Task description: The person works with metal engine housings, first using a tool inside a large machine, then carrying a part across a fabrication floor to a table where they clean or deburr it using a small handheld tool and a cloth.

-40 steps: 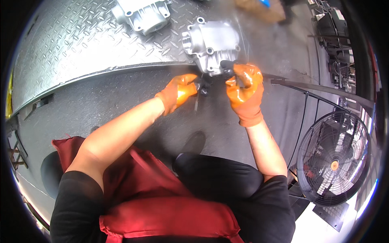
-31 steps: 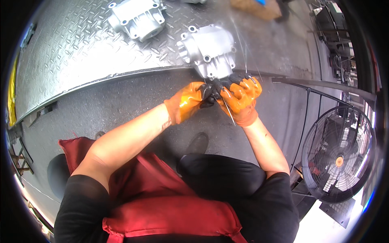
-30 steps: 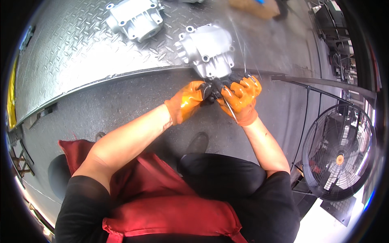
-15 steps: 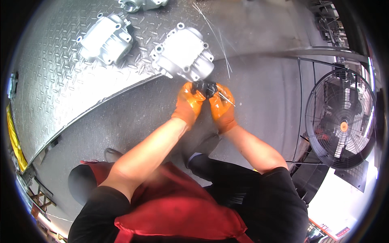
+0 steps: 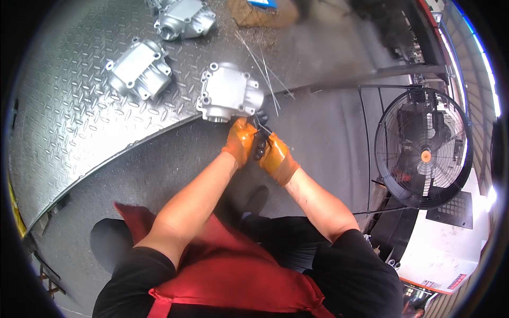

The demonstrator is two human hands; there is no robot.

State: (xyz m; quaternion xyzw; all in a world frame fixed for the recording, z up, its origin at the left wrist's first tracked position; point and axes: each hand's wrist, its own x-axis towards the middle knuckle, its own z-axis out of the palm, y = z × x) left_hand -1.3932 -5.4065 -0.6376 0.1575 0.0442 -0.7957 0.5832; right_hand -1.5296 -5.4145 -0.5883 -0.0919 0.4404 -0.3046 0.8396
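Both my hands wear orange gloves with blackened fingers and meet at the near edge of the metal table. A silver cast metal housing (image 5: 227, 87) with bolt lugs lies just beyond them. My left hand (image 5: 241, 139) is closed right under the housing's near edge; what its fingers hold is hidden. Beside it, my right hand (image 5: 274, 152) has curled fingers, and a short bright piece of thin metal rod (image 5: 263, 127) shows by its fingertips. Several thin wires (image 5: 265, 69) lie on the table right of the housing.
A second housing (image 5: 139, 69) and further ones (image 5: 185, 21) stand on the tread-plate table (image 5: 79, 122). Behind the wires is a brown piece (image 5: 260, 15) with a blue item on it. A large black fan (image 5: 424, 148) stands at right, above a white cabinet (image 5: 437, 252).
The view has shifted, moving the fan left. The near housing now sits turned, more upright in view. My right hand has tilted, and the rod that stuck out over it shows only briefly by the fingertips.
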